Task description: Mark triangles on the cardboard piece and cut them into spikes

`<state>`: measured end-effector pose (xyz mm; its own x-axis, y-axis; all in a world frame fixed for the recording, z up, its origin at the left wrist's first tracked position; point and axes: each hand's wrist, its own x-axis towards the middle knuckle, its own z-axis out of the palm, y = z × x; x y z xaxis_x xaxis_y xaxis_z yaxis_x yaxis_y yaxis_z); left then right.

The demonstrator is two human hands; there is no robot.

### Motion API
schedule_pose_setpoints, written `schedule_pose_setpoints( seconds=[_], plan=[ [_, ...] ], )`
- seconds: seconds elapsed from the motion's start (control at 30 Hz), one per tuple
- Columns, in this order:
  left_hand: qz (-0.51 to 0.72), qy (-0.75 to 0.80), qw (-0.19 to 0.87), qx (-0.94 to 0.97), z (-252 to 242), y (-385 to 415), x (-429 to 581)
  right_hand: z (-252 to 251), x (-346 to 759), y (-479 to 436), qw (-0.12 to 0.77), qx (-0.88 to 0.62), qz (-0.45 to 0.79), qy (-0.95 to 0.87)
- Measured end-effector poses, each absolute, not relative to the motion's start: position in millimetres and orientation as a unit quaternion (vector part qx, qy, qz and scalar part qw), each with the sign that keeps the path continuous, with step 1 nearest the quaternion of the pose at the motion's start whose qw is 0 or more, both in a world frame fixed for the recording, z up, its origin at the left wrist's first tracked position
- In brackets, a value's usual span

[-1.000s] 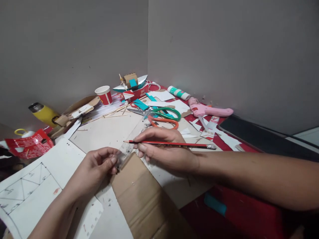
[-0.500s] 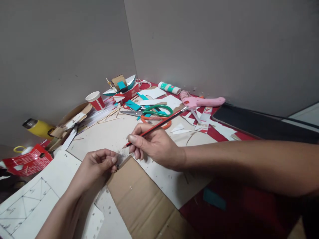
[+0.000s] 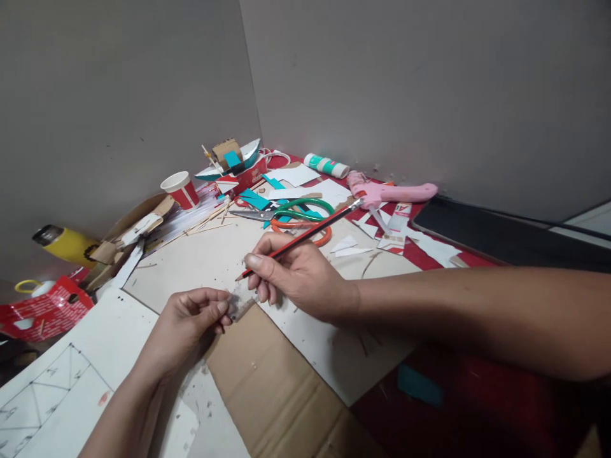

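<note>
My right hand (image 3: 291,273) is closed round a red and black pencil (image 3: 312,234), its sharpened tip pointing down and left. My left hand (image 3: 198,315) pinches a small see-through piece (image 3: 240,306) between thumb and fingers, just past the far end of a brown cardboard strip (image 3: 267,369). The pencil tip hovers close above that piece; whether it touches cannot be made out. Beneath the cardboard lies a pale board (image 3: 176,273). Left of my left forearm is a white sheet (image 3: 102,350) with a pencilled truss-like drawing.
Beyond my right hand lie green- and orange-handled scissors (image 3: 305,208), a pink glue gun (image 3: 396,193) and a white-green tube (image 3: 327,165). Paper scraps and thin sticks (image 3: 210,219) are scattered about. A paper cup (image 3: 181,189), yellow bottle (image 3: 69,245) and red packet (image 3: 48,308) stand left.
My left hand has shifted slightly right, and more of the see-through piece shows. The pencil keeps nearly the same place. The view has turned a little.
</note>
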<state>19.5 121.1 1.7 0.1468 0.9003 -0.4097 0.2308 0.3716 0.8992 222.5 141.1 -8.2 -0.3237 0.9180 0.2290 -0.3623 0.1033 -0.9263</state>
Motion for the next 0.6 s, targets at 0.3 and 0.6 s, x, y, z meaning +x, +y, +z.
schedule_pose_setpoints(
  seconds=[0.3, 0.6],
  plan=[
    [0.27, 0.606, 0.545, 0.513, -2.4, 118.7, 23.1, -10.6, 223.1, 142.8, 0.522, -0.27, 0.607, -0.535],
    [0.259, 0.607, 0.528, 0.535, -7.6, 122.7, 22.0, -11.4, 222.8, 142.6, 0.505, -0.293, 0.602, -0.545]
  ],
)
